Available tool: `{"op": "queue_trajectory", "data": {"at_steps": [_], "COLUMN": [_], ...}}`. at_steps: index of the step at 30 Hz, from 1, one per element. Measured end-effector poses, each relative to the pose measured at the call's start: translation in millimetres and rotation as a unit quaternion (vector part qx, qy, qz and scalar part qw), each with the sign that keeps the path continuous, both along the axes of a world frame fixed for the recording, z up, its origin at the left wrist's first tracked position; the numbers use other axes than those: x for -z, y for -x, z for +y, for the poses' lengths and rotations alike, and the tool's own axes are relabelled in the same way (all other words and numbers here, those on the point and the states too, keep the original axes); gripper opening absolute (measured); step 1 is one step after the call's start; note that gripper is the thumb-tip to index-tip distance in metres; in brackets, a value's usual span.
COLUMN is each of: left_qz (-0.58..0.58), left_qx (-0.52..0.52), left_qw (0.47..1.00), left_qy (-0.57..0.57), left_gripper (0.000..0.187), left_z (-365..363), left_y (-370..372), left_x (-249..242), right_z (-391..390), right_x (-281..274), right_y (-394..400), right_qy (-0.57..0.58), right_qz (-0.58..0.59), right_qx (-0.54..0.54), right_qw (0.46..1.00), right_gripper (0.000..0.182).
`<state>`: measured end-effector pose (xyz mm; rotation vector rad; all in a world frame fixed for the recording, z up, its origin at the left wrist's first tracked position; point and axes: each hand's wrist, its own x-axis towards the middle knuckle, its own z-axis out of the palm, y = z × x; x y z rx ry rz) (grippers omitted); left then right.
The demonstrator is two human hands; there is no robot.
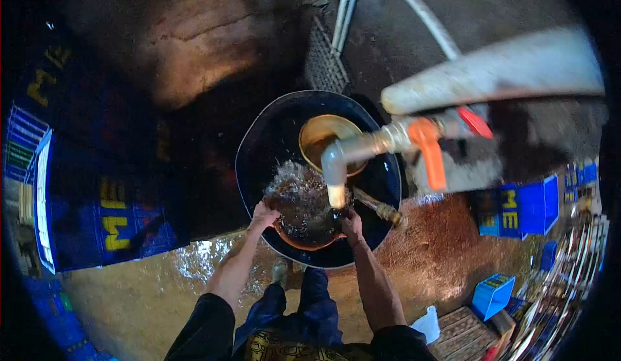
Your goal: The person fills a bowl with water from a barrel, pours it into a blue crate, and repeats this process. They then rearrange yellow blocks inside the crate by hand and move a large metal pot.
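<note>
A round copper-coloured bowl (304, 228) sits under running water in a large dark basin (259, 147) on the wet floor. My left hand (263, 215) grips the bowl's left rim. My right hand (350, 222) holds its right rim. Water pours from a tap spout (335, 170) with an orange handle (430, 151) and splashes inside the bowl. A second golden bowl (323, 138) rests in the basin behind it.
Blue crates with yellow letters (97, 199) stand at the left, more blue crates (521, 209) at the right. A metal grate (323, 63) and pipes (346, 5) lie beyond the basin. A wire rack (569, 277) fills the right edge. Wet floor (446, 251) surrounds the basin.
</note>
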<state>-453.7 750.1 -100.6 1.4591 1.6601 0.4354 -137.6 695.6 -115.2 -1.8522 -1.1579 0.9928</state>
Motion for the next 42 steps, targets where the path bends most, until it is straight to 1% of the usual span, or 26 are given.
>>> {"op": "queue_trajectory", "data": {"at_steps": [1,2,3,5,7,9,11,12,13,15,16,19,21,23,24,27,28,29,31,32,33,35,37,39,41,42], "left_qz": [-0.002,-0.065,-0.087,-0.131,-0.162,-0.172,-0.279,-0.279,-0.276,-0.281,-0.290,-0.338,-0.334,-0.377,-0.375,-0.401,-0.417,-0.408,-0.392,-0.389,-0.367,-0.347,-0.321,-0.309,-0.304,-0.277], "left_qx": [0.013,-0.029,-0.029,-0.030,-0.040,-0.030,-0.018,0.013,0.038,0.058,0.066,0.137,0.167,0.214,0.222,0.279,0.300,0.332,0.384,0.408,0.418,0.439,0.484,0.512,0.562,0.568], "left_qw": [1.000,0.997,0.995,0.990,0.982,0.978,0.959,0.959,0.960,0.956,0.954,0.931,0.925,0.900,0.897,0.866,0.847,0.837,0.816,0.806,0.803,0.788,0.765,0.736,0.711,0.710], "left_qy": [-0.009,0.017,0.027,0.049,0.084,0.110,0.052,0.037,0.039,0.057,0.051,0.005,0.065,0.051,0.068,0.103,0.138,0.152,0.180,0.180,0.214,0.256,0.280,0.318,0.294,0.311], "left_gripper": [0.042,0.042,0.043,0.043,0.039,0.035,0.033,0.033,0.033,0.033,0.032,0.031,0.029,0.029,0.029,0.028,0.026,0.026,0.026,0.026,0.026,0.026,0.027,0.024,0.024,0.024], "left_z": [-2,-6,-15,-30,-52,-71,-92,-99,-108,-129,-141,-169,-197,-225,-244,-299,-321,-339,-373,-391,-413,-445,-481,-512,-542,-556], "left_y": [2,6,1,-10,-29,-52,-79,-92,-108,-147,-171,-249,-311,-382,-419,-534,-571,-606,-682,-717,-749,-821,-889,-960,-1027,-1056], "left_x": [11,18,-19,-103,-169,-220,-267,-284,-304,-345,-364,-386,-410,-405,-410,-405,-408,-407,-397,-394,-401,-378,-378,-359,-336,-332], "right_z": [-10,-18,-27,-55,-79,-105,-133,-145,-157,-185,-202,-262,-306,-360,-389,-475,-505,-534,-587,-611,-638,-680,-723,-760,-794,-808], "right_x": [-6,9,-70,-78,-101,-180,-226,-239,-250,-273,-300,-332,-348,-377,-394,-389,-399,-408,-401,-397,-391,-404,-399,-402,-383,-377], "right_y": [-5,-12,-1,-8,-22,-23,-41,-59,-74,-110,-121,-188,-240,-291,-315,-405,-430,-448,-501,-525,-549,-585,-625,-661,-704,-719], "right_qy": [0.036,-0.009,0.034,-0.062,-0.109,-0.138,-0.146,-0.141,-0.152,-0.122,-0.131,-0.155,-0.198,-0.184,-0.210,-0.210,-0.194,-0.212,-0.204,-0.218,-0.191,-0.184,-0.192,-0.166,-0.182,-0.186], "right_qz": [0.050,0.053,0.054,0.190,0.325,0.323,0.264,0.216,0.215,0.201,0.218,0.208,0.198,0.152,0.152,0.104,0.084,0.110,0.077,0.061,0.043,0.049,0.055,0.049,0.045,0.060], "right_qx": [0.026,0.001,0.019,0.068,0.084,0.125,0.133,0.108,0.131,0.162,0.215,0.271,0.310,0.338,0.351,0.416,0.431,0.460,0.500,0.529,0.549,0.600,0.637,0.672,0.709,0.723], "right_qw": [0.998,0.999,0.998,0.977,0.936,0.928,0.944,0.960,0.956,0.958,0.943,0.927,0.908,0.910,0.900,0.879,0.877,0.855,0.838,0.818,0.812,0.777,0.745,0.721,0.679,0.663], "right_gripper": [0.029,0.025,0.018,0.013,0.012,0.013,0.014,0.016,0.016,0.017,0.019,0.019,0.018,0.018,0.019,0.019,0.016,0.018,0.018,0.018,0.017,0.016,0.016,0.015,0.016,0.016]}}
